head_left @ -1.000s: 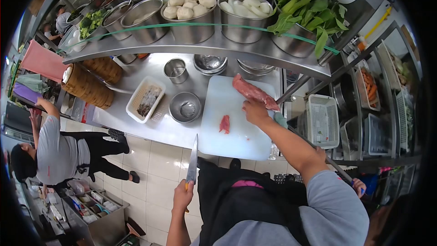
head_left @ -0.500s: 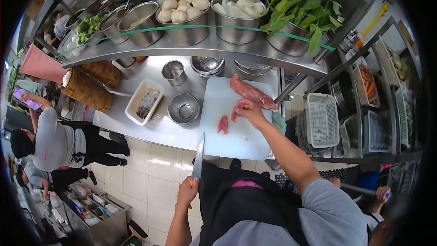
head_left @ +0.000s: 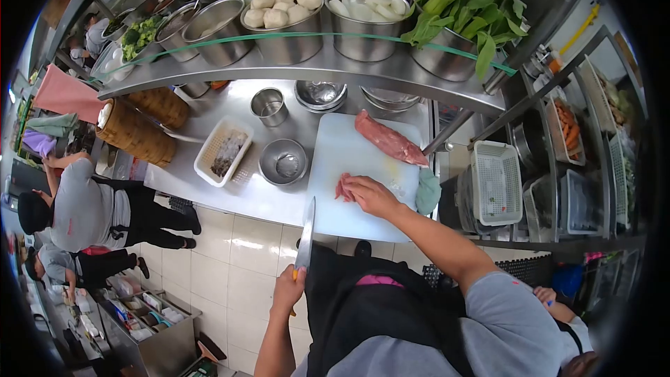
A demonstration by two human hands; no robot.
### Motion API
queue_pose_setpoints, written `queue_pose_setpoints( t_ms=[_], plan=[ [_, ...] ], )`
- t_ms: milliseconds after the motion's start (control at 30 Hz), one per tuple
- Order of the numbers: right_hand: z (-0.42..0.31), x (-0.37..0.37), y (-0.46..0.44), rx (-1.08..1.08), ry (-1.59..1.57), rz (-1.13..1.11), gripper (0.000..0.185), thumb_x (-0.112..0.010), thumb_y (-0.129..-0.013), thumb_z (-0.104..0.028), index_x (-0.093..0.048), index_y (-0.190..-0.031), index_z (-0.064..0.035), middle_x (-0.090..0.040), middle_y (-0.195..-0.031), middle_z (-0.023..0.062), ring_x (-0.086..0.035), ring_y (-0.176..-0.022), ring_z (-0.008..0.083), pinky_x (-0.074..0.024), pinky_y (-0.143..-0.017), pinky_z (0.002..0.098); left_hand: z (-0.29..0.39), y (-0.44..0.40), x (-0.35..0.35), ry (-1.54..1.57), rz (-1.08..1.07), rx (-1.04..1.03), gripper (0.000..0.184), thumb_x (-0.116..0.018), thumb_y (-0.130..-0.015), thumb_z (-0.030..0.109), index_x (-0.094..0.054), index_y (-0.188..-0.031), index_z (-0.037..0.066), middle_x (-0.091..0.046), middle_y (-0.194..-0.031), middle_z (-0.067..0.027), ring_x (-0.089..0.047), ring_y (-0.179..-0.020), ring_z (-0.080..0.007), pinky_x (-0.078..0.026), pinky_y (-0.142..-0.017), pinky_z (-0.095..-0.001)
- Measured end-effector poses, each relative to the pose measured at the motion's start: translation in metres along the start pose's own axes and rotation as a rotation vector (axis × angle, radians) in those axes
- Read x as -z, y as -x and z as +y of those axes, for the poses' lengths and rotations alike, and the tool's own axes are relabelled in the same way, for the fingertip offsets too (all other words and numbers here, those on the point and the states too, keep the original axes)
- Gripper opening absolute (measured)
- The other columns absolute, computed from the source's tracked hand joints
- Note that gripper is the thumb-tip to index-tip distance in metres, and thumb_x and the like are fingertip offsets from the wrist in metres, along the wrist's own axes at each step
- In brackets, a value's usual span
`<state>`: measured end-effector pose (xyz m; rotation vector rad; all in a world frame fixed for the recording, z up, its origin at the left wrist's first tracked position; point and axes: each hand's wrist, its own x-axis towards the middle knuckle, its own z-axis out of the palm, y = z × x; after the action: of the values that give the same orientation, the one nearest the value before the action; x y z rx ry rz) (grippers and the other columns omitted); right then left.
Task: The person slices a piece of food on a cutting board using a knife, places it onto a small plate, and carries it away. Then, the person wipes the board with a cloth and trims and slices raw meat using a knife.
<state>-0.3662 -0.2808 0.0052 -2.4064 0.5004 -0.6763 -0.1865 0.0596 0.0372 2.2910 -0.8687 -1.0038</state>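
My left hand (head_left: 287, 287) is closed round the yellow handle of a kitchen knife (head_left: 307, 234), in front of the counter's edge with the blade pointing toward the counter. On the white cutting board (head_left: 335, 146), my right hand (head_left: 371, 195) has its fingers bent down onto small pieces of raw meat (head_left: 343, 188), partly covering them. A long piece of raw meat (head_left: 389, 139) lies across the board's far right corner, apart from both hands. By the board's right edge is a green cloth (head_left: 428, 192).
Left of the board stand a metal bowl (head_left: 283, 162), a metal cup (head_left: 269, 107) and a white basket (head_left: 223, 151) of food. Overhead, a steel shelf (head_left: 307, 73) bears pots of dough balls and greens. Bamboo steamers (head_left: 139, 136) and a co-worker (head_left: 87, 206) are at left.
My right hand has moved left and toward me, from beside the long meat to the small pieces, bringing a strip of meat with it. My left hand still holds the knife.
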Motion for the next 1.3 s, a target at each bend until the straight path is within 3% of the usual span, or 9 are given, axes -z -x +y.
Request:
queue_pose_setpoints(
  t_ms=[67, 133, 233, 467, 667, 967, 1067, 1133, 1300],
  plan=[
    [0.007, 0.000, -0.015, 0.061, 0.064, 0.016, 0.020, -0.070, -0.090, -0.008, -0.075, -0.110, -0.0060, -0.071, -0.128, 0.0103, -0.069, -0.117, 0.0292, -0.0583, -0.098, 0.0379, 0.016, -0.002, 0.004, -0.042, 0.000, -0.036, 0.039, -0.062, -0.104, 0.038, -0.060, -0.095, 0.000, -0.069, -0.089, -0.0309, -0.066, -0.087, -0.0546, -0.052, -0.073, -0.0567],
    [0.007, -0.001, -0.030, 0.025, -0.076, -0.205, 0.004, -0.067, -0.088, -0.006, -0.071, -0.088, -0.0067, -0.072, -0.111, 0.0066, -0.070, -0.100, 0.0268, -0.0596, -0.086, 0.0374, 0.030, -0.005, 0.002, -0.004, -0.016, -0.013, 0.036, -0.062, -0.103, 0.038, -0.060, -0.099, 0.002, -0.071, -0.089, -0.0296, -0.067, -0.087, -0.0541, -0.054, -0.075, -0.0584],
    [-0.001, -0.001, -0.035, 0.009, -0.042, -0.144, 0.010, -0.069, -0.084, -0.006, -0.064, -0.075, -0.0075, -0.069, -0.100, 0.0043, -0.070, -0.095, 0.0246, -0.0589, -0.082, 0.0381, 0.050, -0.007, 0.000, -0.318, -0.028, -0.100, 0.032, -0.061, -0.103, 0.036, -0.060, -0.106, 0.005, -0.073, -0.089, -0.0288, -0.069, -0.087, -0.0547, -0.055, -0.078, -0.0608],
    [-0.002, -0.004, -0.036, -0.036, 0.059, -0.166, 0.005, -0.074, -0.079, -0.013, -0.069, -0.078, -0.0115, -0.067, -0.096, 0.0037, -0.069, -0.096, 0.0241, -0.0588, -0.083, 0.0377, 0.077, -0.022, -0.010, -0.361, 0.033, -0.143, 0.028, -0.060, -0.103, 0.032, -0.057, -0.111, 0.005, -0.073, -0.086, -0.0289, -0.071, -0.084, -0.0543, -0.057, -0.077, -0.0619],
    [0.006, -0.006, -0.038, 0.085, 0.132, -0.168, 0.006, -0.075, -0.077, -0.014, -0.072, -0.082, -0.0142, -0.064, -0.097, 0.0064, -0.067, -0.096, 0.0284, -0.0584, -0.084, 0.0401, 0.112, -0.019, -0.024, -0.514, 0.075, -0.244, 0.027, -0.062, -0.102, 0.028, -0.054, -0.110, 0.003, -0.071, -0.078, -0.0296, -0.072, -0.075, -0.0513, -0.058, -0.069, -0.0619],
    [0.001, -0.016, -0.037, -0.041, 0.187, -0.238, 0.008, -0.074, -0.081, -0.014, -0.072, -0.087, -0.0103, -0.064, -0.103, 0.0092, -0.067, -0.099, 0.0306, -0.0611, -0.084, 0.0432, 0.105, -0.019, -0.051, -0.514, 0.000, -0.194, 0.024, -0.058, -0.102, 0.022, -0.051, -0.109, 0.000, -0.072, -0.079, -0.0301, -0.074, -0.077, -0.0495, -0.061, -0.069, -0.0572],
    [-0.002, -0.019, -0.036, -0.037, 0.218, -0.195, 0.010, -0.073, -0.082, -0.015, -0.072, -0.090, -0.0089, -0.064, -0.105, 0.0101, -0.068, -0.098, 0.0314, -0.0618, -0.083, 0.0440, 0.096, -0.040, -0.073, -0.408, 0.009, -0.210, 0.026, -0.055, -0.103, 0.021, -0.048, -0.112, -0.002, -0.071, -0.079, -0.0318, -0.072, -0.077, -0.0527, -0.058, -0.070, -0.0621],
    [-0.002, -0.016, -0.038, -0.069, 0.258, -0.214, 0.012, -0.071, -0.086, -0.016, -0.071, -0.095, -0.0081, -0.065, -0.103, 0.0099, -0.067, -0.100, 0.0315, -0.0595, -0.086, 0.0431, 0.107, -0.061, -0.071, -0.417, 0.043, -0.251, 0.023, -0.051, -0.103, 0.018, -0.050, -0.110, -0.004, -0.072, -0.078, -0.0300, -0.075, -0.078, -0.0475, -0.062, -0.069, -0.0560],
    [0.005, -0.018, -0.037, -0.054, 0.205, -0.151, 0.012, -0.072, -0.089, -0.019, -0.071, -0.097, -0.0094, -0.065, -0.104, 0.0095, -0.067, -0.097, 0.0317, -0.0591, -0.086, 0.0428, 0.115, -0.061, -0.035, -0.527, 0.014, -0.278, 0.024, -0.051, -0.103, 0.017, -0.049, -0.114, -0.005, -0.072, -0.079, -0.0303, -0.075, -0.078, -0.0479, -0.061, -0.070, -0.0575]
  ],
)
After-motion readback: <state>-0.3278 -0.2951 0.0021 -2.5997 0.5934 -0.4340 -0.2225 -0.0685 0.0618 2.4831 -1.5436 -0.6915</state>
